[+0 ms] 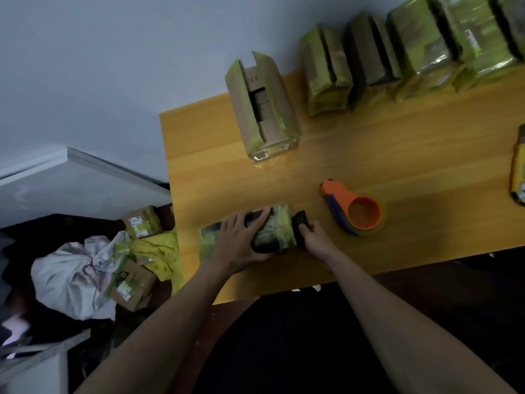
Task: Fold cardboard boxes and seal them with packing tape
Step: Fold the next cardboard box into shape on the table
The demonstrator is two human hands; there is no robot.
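Pale walls met behind our wooden table [397, 155], which ran off to the right with a row of green-taped boxes [397, 52] lined along its far edge and one taller box [264, 109] standing apart with its top flaps open. Close to the near edge lay the small box [272, 231] we were working on, wrapped in greenish tape, its long axis running left to right across our front. Our left hand [238, 245] lay over its left half, fingers spread nearly straight and pressing down on the top, thumb along the near side. Our right hand [312, 231] was at the right end, fingers curled round a dark flap that stuck out there, pinching it.

The orange tape dispenser [355, 211] sat on the table just beyond and to the right of the right hand, near but apart from the box, nobody touching it. We judged that sealing that end would fall to the right hand, the nearer one, while the left kept the box pinned.

At the far right edge lay a yellow cutter [518, 177], well apart. Beside the table, on the floor to the left, were a white bag [71, 274] and more boxes.
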